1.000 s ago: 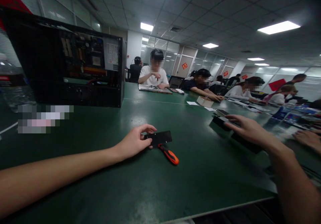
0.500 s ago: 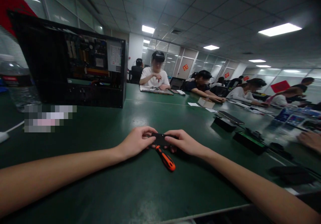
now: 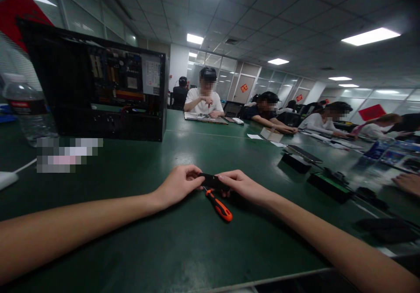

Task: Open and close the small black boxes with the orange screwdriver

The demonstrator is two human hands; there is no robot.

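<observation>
Between my two hands is a small flat black rectangular piece [image 3: 211,180], held just over the green table; its exact kind I cannot make out. My left hand [image 3: 182,183] pinches its left end, thumb on the near face and fingers behind. At the other end, my right hand [image 3: 241,183] grips it the same way, its fingertips partly hidden underneath. Just below the piece lies a screwdriver [image 3: 220,207] with an orange and black handle pointing toward me. Its thin shaft runs up under the black piece, and the tip is hidden.
An opened black computer case [image 3: 131,124] stands at the back left beside a plastic bottle [image 3: 31,113]. To the right, a small open box [image 3: 272,134] and a green-black part [image 3: 330,187] lie on the green table [image 3: 141,245]. Another person [image 3: 203,100] works opposite.
The black piece has tilted slightly, its right end now lower, while both hands keep hold. The whole view has shifted a little; the screwdriver appears slightly farther right.
</observation>
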